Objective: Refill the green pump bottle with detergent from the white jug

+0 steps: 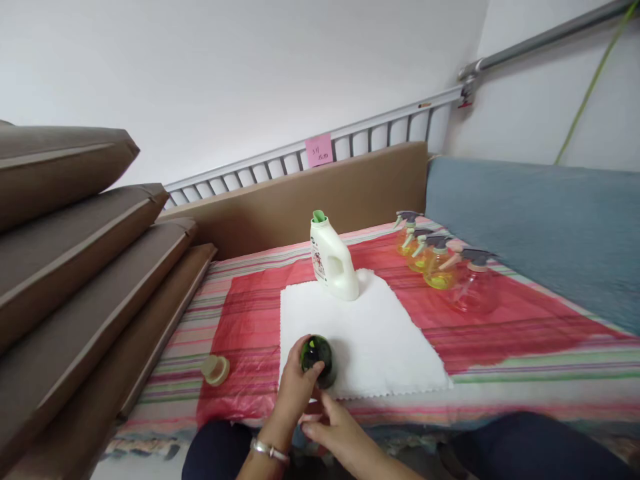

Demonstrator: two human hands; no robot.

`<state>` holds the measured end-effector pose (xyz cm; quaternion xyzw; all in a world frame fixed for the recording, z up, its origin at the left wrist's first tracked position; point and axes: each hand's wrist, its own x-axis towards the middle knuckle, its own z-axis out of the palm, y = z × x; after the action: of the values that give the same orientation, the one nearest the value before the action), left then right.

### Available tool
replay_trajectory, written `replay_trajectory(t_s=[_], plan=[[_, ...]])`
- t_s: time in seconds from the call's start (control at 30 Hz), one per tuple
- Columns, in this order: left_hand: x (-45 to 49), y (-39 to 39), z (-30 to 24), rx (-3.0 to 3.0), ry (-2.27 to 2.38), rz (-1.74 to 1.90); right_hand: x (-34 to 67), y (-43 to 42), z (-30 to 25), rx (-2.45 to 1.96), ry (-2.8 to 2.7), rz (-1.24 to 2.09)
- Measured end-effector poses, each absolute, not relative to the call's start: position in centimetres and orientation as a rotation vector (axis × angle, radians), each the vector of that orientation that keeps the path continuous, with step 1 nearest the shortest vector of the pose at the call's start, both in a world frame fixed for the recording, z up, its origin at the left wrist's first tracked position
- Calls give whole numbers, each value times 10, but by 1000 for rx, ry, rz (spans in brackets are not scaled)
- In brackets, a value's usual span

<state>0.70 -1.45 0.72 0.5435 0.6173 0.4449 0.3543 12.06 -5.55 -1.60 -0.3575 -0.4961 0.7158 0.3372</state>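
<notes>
My left hand [295, 390] wraps its fingers round a small dark green bottle [317, 357] that stands at the near edge of a white cloth [370, 333]. Just below it, my right hand [334, 430] has its fingers curled close to the bottle's base; whether it holds anything I cannot make out. A white detergent jug [333, 261] with an open green spout stands at the cloth's far edge. A beige cap [216, 369] lies on the red sheet [250, 313] to the left of my hands.
Several clear spray bottles [440, 263] with yellow or pink liquid stand at the right on the striped cover. Brown cushions [75, 267] are stacked at the left. A brown board [310, 200] and a railing back the surface; a blue blanket [540, 227] lies at the right.
</notes>
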Motion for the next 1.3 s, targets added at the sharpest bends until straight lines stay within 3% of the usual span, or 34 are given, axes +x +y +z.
replay_trajectory(t_s=[0.4,0.93,1.3], plan=[[5,-13,-2,1434,1579,1207,87,-53,-29,-899,-967,1938],[11,-20,20,1652,1745,1030,155,-40,-41,-1203,-1608,1493],[6,-28,39,1787,1800,561,147,-37,-48,-1287,-1766,1438]])
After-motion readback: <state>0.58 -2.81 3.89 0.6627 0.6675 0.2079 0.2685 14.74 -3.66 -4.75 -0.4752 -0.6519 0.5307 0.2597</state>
